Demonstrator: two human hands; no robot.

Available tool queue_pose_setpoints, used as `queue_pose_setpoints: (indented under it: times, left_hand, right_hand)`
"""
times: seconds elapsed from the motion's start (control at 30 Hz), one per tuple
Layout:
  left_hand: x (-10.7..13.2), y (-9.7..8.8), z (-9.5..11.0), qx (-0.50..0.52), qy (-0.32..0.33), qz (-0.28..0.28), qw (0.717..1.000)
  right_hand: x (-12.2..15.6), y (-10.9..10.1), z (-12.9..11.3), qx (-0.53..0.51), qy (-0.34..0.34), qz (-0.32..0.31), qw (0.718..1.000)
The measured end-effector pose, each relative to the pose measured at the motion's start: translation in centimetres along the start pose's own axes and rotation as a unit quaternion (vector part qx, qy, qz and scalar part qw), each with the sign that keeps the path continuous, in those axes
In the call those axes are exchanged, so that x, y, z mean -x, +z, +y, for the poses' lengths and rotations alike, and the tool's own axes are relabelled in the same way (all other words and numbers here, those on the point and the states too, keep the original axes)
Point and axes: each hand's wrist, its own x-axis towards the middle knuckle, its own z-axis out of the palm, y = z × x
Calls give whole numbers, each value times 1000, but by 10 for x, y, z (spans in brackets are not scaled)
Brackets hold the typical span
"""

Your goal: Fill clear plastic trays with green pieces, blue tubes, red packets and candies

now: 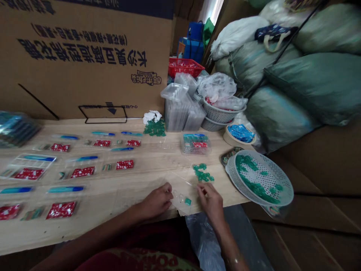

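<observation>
A clear plastic blister tray (180, 192) lies at the table's near edge between my hands, with one small green piece (187, 201) sitting in a pocket. My left hand (156, 201) rests on the tray's left side with curled fingers pressed on it. My right hand (210, 201) is at the tray's right side, fingers pinched together; whether they hold a piece I cannot make out. A small heap of green pieces (202, 173) lies just beyond my right hand.
Filled trays with blue pens and red packets (81, 172) lie in rows on the wooden table (149, 158). A white basket of green pieces (259, 180) overhangs the right edge. Stacked clear trays (180, 109), baskets, a tape roll (238, 135), a cardboard box and green sacks stand behind.
</observation>
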Motion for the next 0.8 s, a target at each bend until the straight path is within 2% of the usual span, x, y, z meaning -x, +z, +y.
queue_pose_setpoints:
  times: [0.07,0.13,0.17,0.23,0.3,0.33,0.4,0.43,0.47,0.5,0.63,0.8]
  left_hand:
    - [4,-5,0,27,7,18,999]
    - [6,-9,2,62,-1,54,997]
    - [7,-12,3,91,-12,77,993]
    - [4,-14,6,190,-54,115,974]
    - [-3,-14,10,347,-120,123,922]
    - [-7,-14,12,433,-154,117,880]
    - [-16,-11,16,578,-204,104,783]
    - [-19,-9,18,625,-217,103,743]
    - [-21,-8,20,654,-222,105,715]
    - [-22,-7,21,670,-222,108,701]
    - [-15,-8,24,690,-222,96,682]
    - [-5,-8,25,741,-223,85,628]
  right_hand:
    - [-17,4,11,64,49,51,995]
    - [-27,8,17,85,74,56,992]
    - [-29,9,17,64,82,54,993]
    - [-26,10,10,-46,95,49,993]
    - [-17,10,-6,-189,94,25,977]
    - [-12,9,-16,-244,82,8,966]
    - [-4,8,-37,-295,37,-22,954]
    - [-1,7,-46,-297,12,-31,954]
    - [1,7,-53,-294,-10,-33,955]
    - [2,6,-58,-289,-24,-34,957]
    - [6,5,-64,-278,-47,-44,959]
    - [16,8,-61,-247,-78,-68,964]
